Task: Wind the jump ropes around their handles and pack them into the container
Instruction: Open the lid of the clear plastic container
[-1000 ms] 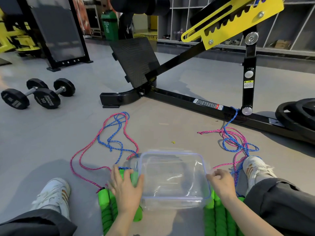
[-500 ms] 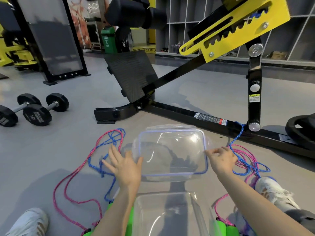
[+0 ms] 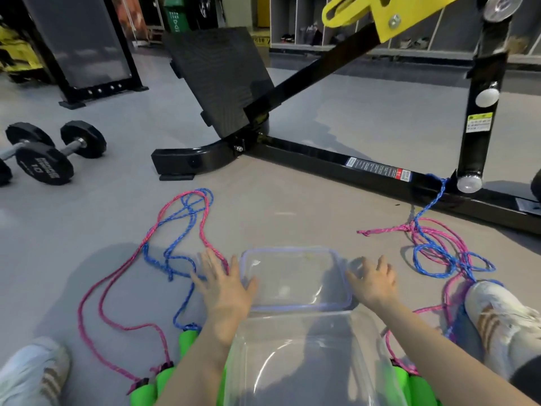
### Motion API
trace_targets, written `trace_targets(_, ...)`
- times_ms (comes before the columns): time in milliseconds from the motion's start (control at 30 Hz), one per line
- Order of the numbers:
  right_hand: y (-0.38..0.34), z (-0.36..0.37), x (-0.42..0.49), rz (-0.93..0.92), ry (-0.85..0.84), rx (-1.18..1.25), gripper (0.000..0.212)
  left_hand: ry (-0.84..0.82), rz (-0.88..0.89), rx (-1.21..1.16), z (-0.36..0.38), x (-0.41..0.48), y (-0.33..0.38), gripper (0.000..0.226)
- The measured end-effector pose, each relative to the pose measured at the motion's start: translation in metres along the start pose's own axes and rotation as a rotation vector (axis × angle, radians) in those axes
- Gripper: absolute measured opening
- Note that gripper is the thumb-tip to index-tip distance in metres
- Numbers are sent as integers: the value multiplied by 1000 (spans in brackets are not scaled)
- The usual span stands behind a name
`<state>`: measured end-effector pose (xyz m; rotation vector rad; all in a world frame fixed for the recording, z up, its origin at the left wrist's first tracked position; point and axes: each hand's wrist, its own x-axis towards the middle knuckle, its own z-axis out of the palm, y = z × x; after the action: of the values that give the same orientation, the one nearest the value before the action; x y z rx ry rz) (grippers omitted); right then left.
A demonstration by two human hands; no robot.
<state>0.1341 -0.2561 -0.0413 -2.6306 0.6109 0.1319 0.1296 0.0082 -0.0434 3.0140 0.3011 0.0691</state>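
Observation:
A clear plastic lid (image 3: 292, 276) with a bluish rim lies flat on the floor in front of me. The clear container (image 3: 307, 361) stands open just behind it, closest to me. My left hand (image 3: 222, 291) rests at the lid's left edge with fingers spread straight. My right hand (image 3: 371, 284) is at the lid's right edge, fingers spread too. Pink and blue jump ropes lie loose on the floor to the left (image 3: 181, 230) and to the right (image 3: 439, 250). Their green foam handles show at the lower left (image 3: 164, 379) and lower right (image 3: 409, 382).
A black and yellow gym bench frame (image 3: 336, 159) crosses the floor ahead; a blue rope end hangs on its bar (image 3: 439, 189). Dumbbells (image 3: 44, 162) lie far left. My white shoes sit at the lower left (image 3: 32, 373) and right (image 3: 497, 320).
The lid was lifted off the container, carried forward, and now lies on the floor beyond it. Both hands have opened at its sides.

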Motion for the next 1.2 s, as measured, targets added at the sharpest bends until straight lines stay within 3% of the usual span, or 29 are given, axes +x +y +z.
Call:
trace_targets(133, -7, -14, -31, -71, -13, -68, 62, 232, 192, -69, -11, -21, -3, 61)
trace_targets(267, 1, -20, -80, -264, -55, -194, 68, 208, 371, -104, -24, -75, -7, 78)
trace_targets(367, 14, -21, -122, -440, -44, -309, 97, 193, 504, -61, -26, -119, -18, 74)
trace_targets(467, 30, -21, -152, -598, -98, -436, 81, 179, 585, -17, -18, -152, -35, 78)
trace_targets(533, 46, -17, -167, -604, -211, -478, 81, 147, 542, 4, -12, -169, -45, 88)
trace_targets(667, 68, -9, -185, -489, -236, -439, 94, 109, 422, 15, -4, -183, -54, 104)
trace_targets(767, 65, -19, -194, -463, -212, -457, 97, 84, 407, 2, -3, -183, -51, 102)
trace_targets(867, 62, -28, -191, -526, -219, -382, 117, 76, 394, -13, 3, -177, -47, 99)
trace_targets(1000, 65, -20, -170, -552, -196, -422, 111, 96, 374, -17, 9, -166, -41, 97)
trace_targets(1200, 60, -21, -140, -558, -145, -459, 113, -24, 354, -59, 4, -146, -26, 96)
